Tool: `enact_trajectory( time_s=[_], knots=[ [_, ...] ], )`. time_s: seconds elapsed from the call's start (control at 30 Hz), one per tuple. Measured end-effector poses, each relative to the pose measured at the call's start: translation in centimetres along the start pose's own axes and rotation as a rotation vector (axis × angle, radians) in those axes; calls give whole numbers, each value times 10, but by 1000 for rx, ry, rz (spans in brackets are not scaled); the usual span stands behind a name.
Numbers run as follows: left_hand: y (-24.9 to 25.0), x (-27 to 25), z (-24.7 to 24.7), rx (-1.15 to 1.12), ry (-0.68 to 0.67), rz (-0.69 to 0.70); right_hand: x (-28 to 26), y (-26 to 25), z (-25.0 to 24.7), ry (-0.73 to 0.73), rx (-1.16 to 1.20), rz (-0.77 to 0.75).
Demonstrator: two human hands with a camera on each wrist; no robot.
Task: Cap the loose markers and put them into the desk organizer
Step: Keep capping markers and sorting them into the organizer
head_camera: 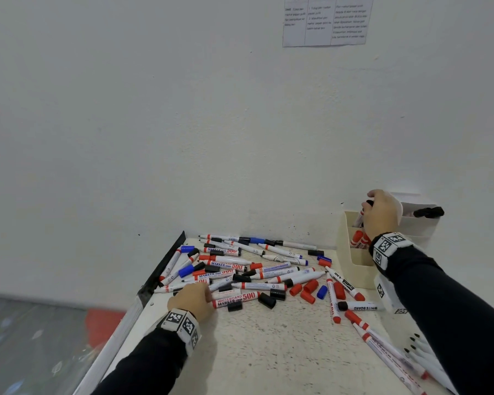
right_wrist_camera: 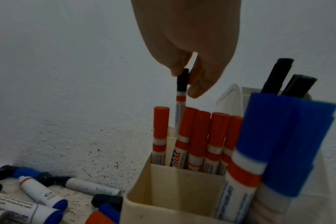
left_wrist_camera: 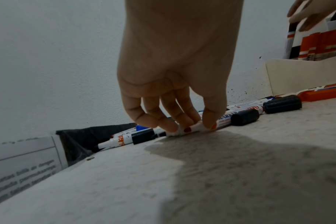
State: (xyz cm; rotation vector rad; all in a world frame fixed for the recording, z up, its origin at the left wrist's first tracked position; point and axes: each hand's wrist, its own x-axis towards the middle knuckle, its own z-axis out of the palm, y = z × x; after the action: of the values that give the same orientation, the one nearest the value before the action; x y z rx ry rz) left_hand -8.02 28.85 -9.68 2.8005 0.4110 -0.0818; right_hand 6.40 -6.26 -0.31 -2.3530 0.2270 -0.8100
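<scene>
Many loose markers [head_camera: 251, 269] and loose caps lie in a heap on the white table [head_camera: 268, 352]. My left hand [head_camera: 193, 299] reaches down at the heap's near left, and its fingertips [left_wrist_camera: 209, 124] pinch the end of a white whiteboard marker [head_camera: 237, 299] that lies flat; a loose black cap [left_wrist_camera: 244, 117] sits right beside it. My right hand [right_wrist_camera: 186, 80] is over the cream desk organizer [right_wrist_camera: 173, 189] at the back right. It pinches the black cap of a thin marker [right_wrist_camera: 180, 106] standing upright in the back compartment among red-capped markers [right_wrist_camera: 199, 136].
Blue-capped markers [right_wrist_camera: 288, 144] and black ones [right_wrist_camera: 278, 75] stand in the organizer's other compartments; its front compartment holds nothing. A row of white markers [head_camera: 397, 354] lies at the near right. The table's left edge [head_camera: 160, 269] drops off beside the wall. A white box [head_camera: 388, 295] stands behind my right forearm.
</scene>
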Motion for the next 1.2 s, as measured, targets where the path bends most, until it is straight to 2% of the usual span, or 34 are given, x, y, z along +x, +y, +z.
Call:
enact_trajectory(
  time_s=[0.1, 0.2, 0.27, 0.37, 0.43, 0.5, 0.67, 0.73, 0.8, 0.9, 0.97, 1.03, 1.1, 1.2],
  knots=[
    [-3, -1, -2, -74, -24, -3, 8, 11, 13, -38, -134, -22],
    [-6, -1, -4, -175, -112, -34, 16, 23, 25, -264, -326, 50],
    [-8, 2, -5, -262, -140, -47, 19, 27, 33, -379, -501, 25],
    [-11, 7, -7, -407, -139, -42, 22, 27, 42, -420, -747, -91],
    [-13, 13, -7, -480, -128, -44, 21, 27, 44, -415, -783, -104],
    [-13, 17, -8, -538, -94, -56, 24, 33, 48, -408, -783, -112],
    [-9, 23, -7, -756, 8, -107, 13, 27, 43, -374, -690, -12],
    [-8, 25, -8, -854, 114, -128, 8, 22, 36, -371, -641, 54],
    [-5, 24, -14, -936, 271, -151, 4, 15, 32, -333, -596, 58],
    [2, 22, -28, -1119, 403, -118, -9, -2, 23, -152, -446, -65],
    [9, 22, -38, -1289, 431, -101, -21, -19, 17, -108, -342, -192],
    [18, 18, -47, -1453, 439, -85, -31, -29, 18, -240, -254, -235],
    [26, 14, -51, -1550, 408, -67, -46, -37, 23, -480, -270, -203],
    [33, 16, -42, -1599, 189, -115, -72, -42, 37, -819, -430, -183]
  ],
)
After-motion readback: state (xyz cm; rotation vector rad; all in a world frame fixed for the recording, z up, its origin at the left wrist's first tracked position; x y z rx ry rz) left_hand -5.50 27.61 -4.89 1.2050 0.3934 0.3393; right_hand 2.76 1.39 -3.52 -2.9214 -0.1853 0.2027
